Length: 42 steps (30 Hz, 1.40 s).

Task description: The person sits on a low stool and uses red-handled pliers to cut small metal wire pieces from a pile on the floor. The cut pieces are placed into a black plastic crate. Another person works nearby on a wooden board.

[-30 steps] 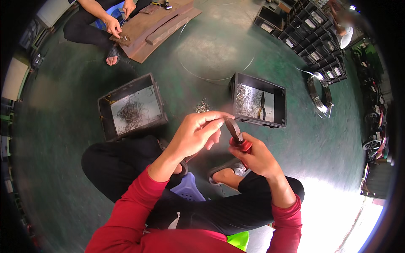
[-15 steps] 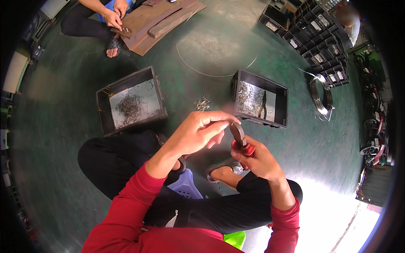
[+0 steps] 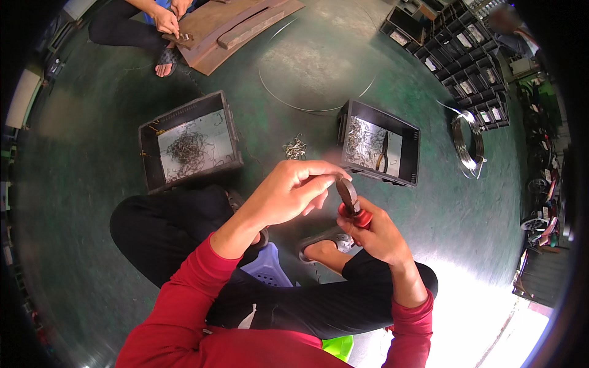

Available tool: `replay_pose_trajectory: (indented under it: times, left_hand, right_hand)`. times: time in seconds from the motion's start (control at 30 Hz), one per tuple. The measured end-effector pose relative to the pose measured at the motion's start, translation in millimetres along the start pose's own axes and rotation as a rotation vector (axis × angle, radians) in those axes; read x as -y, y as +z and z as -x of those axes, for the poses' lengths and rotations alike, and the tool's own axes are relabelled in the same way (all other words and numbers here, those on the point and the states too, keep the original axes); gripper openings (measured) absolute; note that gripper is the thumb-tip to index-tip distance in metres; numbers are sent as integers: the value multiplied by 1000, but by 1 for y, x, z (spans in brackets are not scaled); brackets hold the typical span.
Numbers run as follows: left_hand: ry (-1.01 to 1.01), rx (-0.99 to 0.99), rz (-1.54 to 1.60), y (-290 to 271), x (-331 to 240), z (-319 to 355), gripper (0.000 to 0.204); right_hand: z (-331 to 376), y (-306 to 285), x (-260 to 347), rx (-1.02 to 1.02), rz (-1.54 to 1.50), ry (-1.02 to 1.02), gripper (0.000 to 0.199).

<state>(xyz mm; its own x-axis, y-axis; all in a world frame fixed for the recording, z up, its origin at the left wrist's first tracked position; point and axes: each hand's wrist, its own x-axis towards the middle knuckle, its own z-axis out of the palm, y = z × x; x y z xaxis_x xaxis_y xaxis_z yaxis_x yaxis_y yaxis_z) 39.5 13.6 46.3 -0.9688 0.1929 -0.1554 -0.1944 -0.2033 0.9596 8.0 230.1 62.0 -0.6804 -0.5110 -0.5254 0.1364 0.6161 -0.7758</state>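
Note:
Red-handled pliers (image 3: 348, 194) are gripped in my right hand (image 3: 381, 236), jaws pointing up and away from me. My left hand (image 3: 288, 190) is closed in a pinch, thumb and index fingertip right at the tip of the jaws. Whatever lies between those fingertips is too small to make out. Beyond my hands, a small heap of bent wire pieces (image 3: 295, 148) rests on the green floor. A black crate (image 3: 230, 132) at left holds a tangle of similar pieces. Another black crate (image 3: 410, 138) at right contains more pieces and a second pair of pliers (image 3: 383, 153).
A wire coil (image 3: 469, 147) lies on the floor at right, near stacked black crates (image 3: 460, 58). One long wire (image 3: 276, 98) curves across the floor. At upper left, another person's hands (image 3: 167, 18) work over a brown board (image 3: 205, 49). A purple plastic stool (image 3: 267, 270) sits by my legs.
The whole view has shifted slightly. My hands and the pliers keep almost the same pose, with the left fingertips still at the jaws. The other person's hands have moved a little.

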Motion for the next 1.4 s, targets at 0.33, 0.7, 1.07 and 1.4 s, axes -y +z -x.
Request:
replay_pose_trajectory:
  times: [0.33, 0.7, 1.07, 1.4]
  left_hand:
    - [154, -134, -183, 17, 9, 6, 25]
    - [212, -282, -190, 37, 20, 7, 24]
    - [187, -344, -138, 46, 20, 8, 25]
    - [182, -373, -91, 49, 21, 8, 26]
  right_hand:
    - [-3, 6, -4, -245, 197, -207, 20]
    - [-9, 9, -13, -351, 264, -244, 21]
    - [-16, 12, -17, -433, 306, -300, 24]
    - [-24, 17, -22, -545, 384, -354, 24]
